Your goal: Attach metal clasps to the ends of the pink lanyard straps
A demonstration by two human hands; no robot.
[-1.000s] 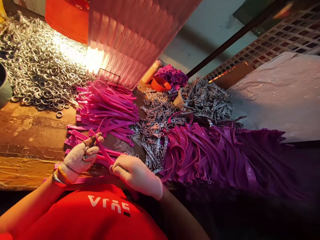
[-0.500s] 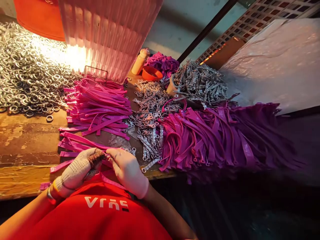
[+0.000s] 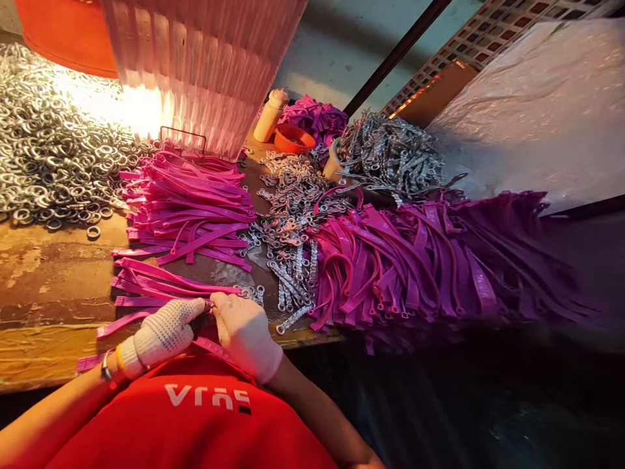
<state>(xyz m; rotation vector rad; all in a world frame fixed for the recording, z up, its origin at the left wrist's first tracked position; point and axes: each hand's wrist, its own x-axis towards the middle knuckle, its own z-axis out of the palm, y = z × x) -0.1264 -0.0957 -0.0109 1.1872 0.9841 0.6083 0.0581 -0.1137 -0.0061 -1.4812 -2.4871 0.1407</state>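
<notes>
My left hand (image 3: 163,333), in a white dotted glove, is closed at the bench's front edge, its fingertips meeting those of my right hand (image 3: 247,332), gloved in plain white. Between them is a small dark piece, mostly hidden by the fingers. A pink strap (image 3: 215,350) runs out below the hands toward the red shirt, and my right hand is closed around its upper end area. Several pink straps (image 3: 161,277) lie just behind my left hand. Small metal links (image 3: 256,294) sit just behind my right hand.
Metal rings (image 3: 58,156) are heaped at the left, beside a pile of pink straps (image 3: 190,202). Chain-like metal pieces (image 3: 293,195) spread over the middle. Purple straps (image 3: 400,260) hang over the right edge. Behind stand a bottle (image 3: 270,117) and an orange bowl (image 3: 293,139).
My left hand has turned, showing its dotted side, with its brown-stained fingertips now mostly hidden. Both hands stay together. The whole view has shifted slightly.
</notes>
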